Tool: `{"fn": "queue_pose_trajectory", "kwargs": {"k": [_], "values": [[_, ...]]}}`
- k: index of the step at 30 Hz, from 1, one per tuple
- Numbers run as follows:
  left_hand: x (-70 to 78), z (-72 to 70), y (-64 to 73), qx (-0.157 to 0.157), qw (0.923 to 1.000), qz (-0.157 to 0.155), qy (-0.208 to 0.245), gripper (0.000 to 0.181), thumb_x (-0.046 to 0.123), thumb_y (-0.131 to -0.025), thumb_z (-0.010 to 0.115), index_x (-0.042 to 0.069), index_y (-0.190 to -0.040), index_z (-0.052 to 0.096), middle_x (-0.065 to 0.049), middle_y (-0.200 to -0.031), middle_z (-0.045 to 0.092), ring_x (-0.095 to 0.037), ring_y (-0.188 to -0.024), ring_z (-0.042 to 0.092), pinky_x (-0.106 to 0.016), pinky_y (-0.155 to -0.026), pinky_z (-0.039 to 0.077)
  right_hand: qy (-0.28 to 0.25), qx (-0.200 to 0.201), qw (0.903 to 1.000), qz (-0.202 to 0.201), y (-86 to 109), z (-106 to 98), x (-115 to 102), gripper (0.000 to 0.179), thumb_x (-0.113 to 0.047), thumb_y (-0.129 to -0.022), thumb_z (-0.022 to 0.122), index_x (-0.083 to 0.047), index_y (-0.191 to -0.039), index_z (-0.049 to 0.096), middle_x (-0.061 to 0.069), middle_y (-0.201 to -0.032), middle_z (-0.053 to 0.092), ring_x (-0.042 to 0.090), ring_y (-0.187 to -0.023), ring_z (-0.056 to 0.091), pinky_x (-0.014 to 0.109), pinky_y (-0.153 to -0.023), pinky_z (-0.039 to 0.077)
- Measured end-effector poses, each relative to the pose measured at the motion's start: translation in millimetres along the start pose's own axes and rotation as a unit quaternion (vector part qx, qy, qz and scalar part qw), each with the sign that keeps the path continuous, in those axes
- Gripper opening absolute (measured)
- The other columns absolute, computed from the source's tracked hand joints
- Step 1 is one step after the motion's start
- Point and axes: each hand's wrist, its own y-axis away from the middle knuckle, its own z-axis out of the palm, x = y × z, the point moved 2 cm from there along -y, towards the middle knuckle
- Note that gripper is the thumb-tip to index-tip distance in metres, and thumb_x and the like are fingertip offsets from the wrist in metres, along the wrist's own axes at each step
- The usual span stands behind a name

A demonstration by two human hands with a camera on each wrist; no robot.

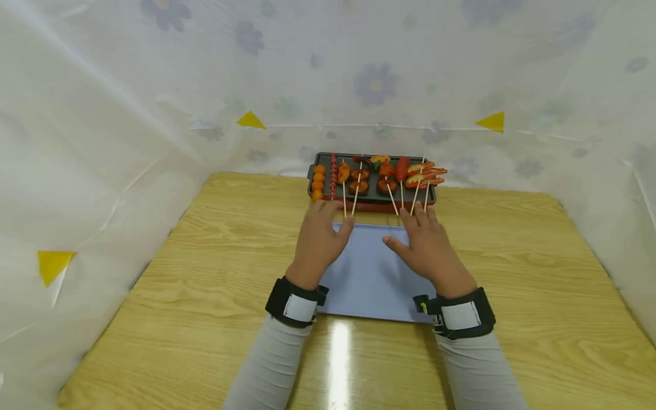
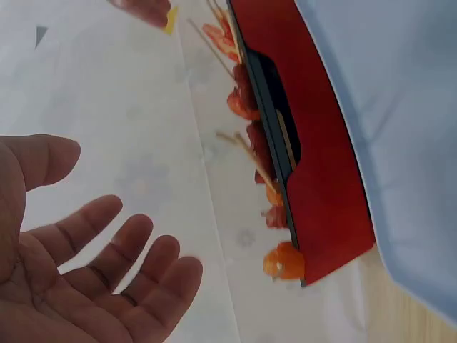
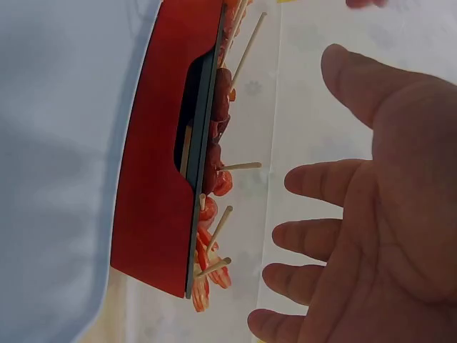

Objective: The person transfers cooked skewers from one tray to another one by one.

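Both hands hover over the pale blue tray (image 1: 376,273), palms down in the head view, holding nothing. The left hand (image 1: 320,239) is above the tray's left edge, its fingertips near the skewer sticks on the left. Over the tray's right side is the right hand (image 1: 422,245), fingers spread toward the sticks there. Beyond them stands a red-sided grill (image 2: 314,157) with a dark top plate (image 1: 379,196). Skewers lie across it: orange balls (image 1: 318,177), a thin red skewer (image 1: 333,173), round brown slices (image 1: 357,188), a red sausage (image 1: 402,169) and shrimp (image 1: 425,180).
The wooden table (image 1: 220,256) is enclosed by white flowered sheeting (image 1: 318,74) at the back and sides. Yellow triangles (image 1: 251,120) are fixed to the sheeting. Several sticks project past the grill's front edge toward the hands.
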Motion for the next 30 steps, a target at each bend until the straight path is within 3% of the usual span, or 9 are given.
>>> {"fn": "queue_pose_trajectory", "kwargs": {"k": [3,6,10,13,17,20,22,26,30], "values": [[-14.4,-9.4,-1.0,0.015,0.9989,-0.042,0.012,0.029,0.022,-0.094,0.067,-0.002,-0.110,0.065,-0.018,-0.103,0.060,-0.031,-0.092,0.058,-0.044,-0.079,0.050,-0.016,0.004,0.9999,-0.005,-0.4,-0.6,1.9,0.078,-0.045,-0.099,0.057,0.004,-0.153,0.027,0.035,-0.157,0.009,0.055,-0.143,0.003,0.067,-0.111,0.013],[-34.7,-19.5,-0.1,0.004,0.9940,-0.109,0.003,0.029,0.022,-0.095,0.065,-0.003,-0.108,0.064,-0.019,-0.100,0.058,-0.031,-0.088,0.056,-0.044,-0.075,0.048,-0.049,0.007,0.9988,-0.004,-0.5,-1.0,4.7,0.076,-0.040,-0.099,0.059,0.005,-0.152,0.028,0.034,-0.158,0.010,0.053,-0.144,0.007,0.066,-0.112,0.015],[-58.2,-27.8,3.1,-0.063,0.9793,-0.191,-0.024,0.036,0.023,-0.095,0.060,-0.005,-0.118,0.062,-0.021,-0.106,0.058,-0.034,-0.091,0.057,-0.046,-0.076,0.048,-0.107,0.055,0.9927,-0.008,-0.7,-1.4,8.9,0.068,-0.031,-0.099,0.062,0.006,-0.149,0.034,0.030,-0.157,0.021,0.049,-0.143,0.019,0.065,-0.110,0.023],[-68.6,-29.4,5.7,-0.132,0.9655,-0.223,-0.024,0.044,0.026,-0.096,0.056,-0.007,-0.126,0.059,-0.027,-0.119,0.057,-0.038,-0.104,0.058,-0.048,-0.085,0.049,-0.142,0.123,0.9821,-0.009,-0.6,-2.5,10.5,0.058,-0.024,-0.099,0.062,0.006,-0.144,0.042,0.029,-0.150,0.035,0.046,-0.137,0.034,0.062,-0.103,0.036],[-76.2,-28.3,10.2,-0.212,0.9431,-0.254,-0.035,0.052,0.028,-0.095,0.053,-0.010,-0.131,0.055,-0.028,-0.130,0.056,-0.038,-0.110,0.059,-0.048,-0.090,0.049,-0.180,0.186,0.9657,0.026,0.2,-4.0,14.1,0.049,-0.020,-0.100,0.060,0.004,-0.141,0.047,0.027,-0.137,0.050,0.043,-0.122,0.051,0.057,-0.083,0.050],[-80.2,-25.1,13.9,-0.259,0.9242,-0.279,-0.036,0.052,0.026,-0.094,0.052,-0.009,-0.132,0.054,-0.025,-0.120,0.061,-0.033,-0.085,0.064,-0.042,-0.074,0.053,-0.209,0.192,0.9567,0.065,-0.1,-5.8,22.3,0.049,-0.021,-0.101,0.056,0.002,-0.142,0.047,0.025,-0.136,0.051,0.041,-0.118,0.055,0.055,-0.077,0.051],[-81.6,-21.5,15.2,-0.280,0.9155,-0.287,-0.027,0.045,0.023,-0.093,0.051,-0.007,-0.126,0.058,-0.021,-0.106,0.063,-0.027,-0.066,0.060,-0.037,-0.062,0.050,-0.222,0.185,0.9531,0.090,-0.6,-8.8,30.2,0.050,-0.022,-0.102,0.055,0.003,-0.144,0.044,0.024,-0.140,0.049,0.042,-0.119,0.055,0.056,-0.080,0.051],[-80.8,-14.3,14.7,-0.305,0.9116,-0.274,-0.020,0.019,0.016,-0.090,0.051,0.000,-0.085,0.060,-0.009,-0.073,0.053,-0.020,-0.053,0.047,-0.031,-0.052,0.039,-0.228,0.158,0.9528,0.123,-6.8,-16.5,47.7,0.053,-0.023,-0.103,0.050,0.003,-0.148,0.039,0.025,-0.144,0.046,0.044,-0.122,0.053,0.059,-0.089,0.048],[-79.2,-11.9,14.1,-0.314,0.9129,-0.259,-0.035,0.026,0.014,-0.088,0.051,0.009,-0.063,0.046,-0.004,-0.062,0.044,-0.020,-0.054,0.044,-0.031,-0.051,0.036,-0.223,0.115,0.9575,0.141,-18.1,-19.9,62.8,0.057,-0.026,-0.103,0.048,0.003,-0.150,0.034,0.027,-0.142,0.046,0.046,-0.123,0.050,0.058,-0.090,0.047]]}}
